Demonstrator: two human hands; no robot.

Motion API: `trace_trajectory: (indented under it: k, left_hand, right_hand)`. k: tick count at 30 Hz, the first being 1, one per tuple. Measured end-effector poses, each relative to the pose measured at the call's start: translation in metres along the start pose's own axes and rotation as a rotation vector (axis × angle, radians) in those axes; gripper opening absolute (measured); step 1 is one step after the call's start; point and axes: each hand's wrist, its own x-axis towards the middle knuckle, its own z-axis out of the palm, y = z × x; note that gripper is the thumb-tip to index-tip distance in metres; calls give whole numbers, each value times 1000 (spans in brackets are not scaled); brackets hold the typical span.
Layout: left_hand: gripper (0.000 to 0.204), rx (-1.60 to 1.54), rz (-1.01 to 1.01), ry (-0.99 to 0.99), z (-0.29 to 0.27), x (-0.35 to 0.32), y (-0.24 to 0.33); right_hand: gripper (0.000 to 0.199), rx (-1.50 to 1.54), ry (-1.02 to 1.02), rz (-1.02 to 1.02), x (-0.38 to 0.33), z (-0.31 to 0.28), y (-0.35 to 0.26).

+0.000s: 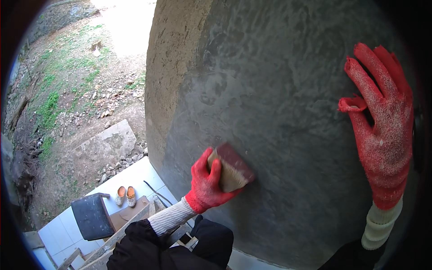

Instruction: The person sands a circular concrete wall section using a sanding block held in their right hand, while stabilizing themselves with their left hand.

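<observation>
My left hand (209,185), in a red-coated work glove with a pale knit cuff, is closed round a block-shaped rubbing tool (230,173). The tool has a tan, ridged side and a dark red face, slightly blurred, and sits against the grey plastered wall (279,103). Up at the right, my right hand (382,117) wears a matching glove, its fingers stretched out and partly spread over the wall. Nothing is in that hand; whether its whole palm touches the plaster I cannot tell. The glove's thumb tip looks torn.
A rough tan strip (173,58) borders the grey plaster on the left. Below are wooden scaffold boards (121,234), a dark-seated stool (92,217), a pair of shoes (126,196) and white floor tiles (58,229). Stony ground (72,112) with a concrete slab (105,146) lies beyond.
</observation>
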Motion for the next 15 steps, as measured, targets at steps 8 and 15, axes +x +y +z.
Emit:
trace_trajectory:
  k: [8,15]
  left_hand:
    - [89,-82,93,151,-5,119,48]
    - [125,-82,84,-92,23,-70,-19]
  right_hand:
    - [55,131,49,-56,-2,13,8]
    - [55,74,26,-35,-1,-2,6]
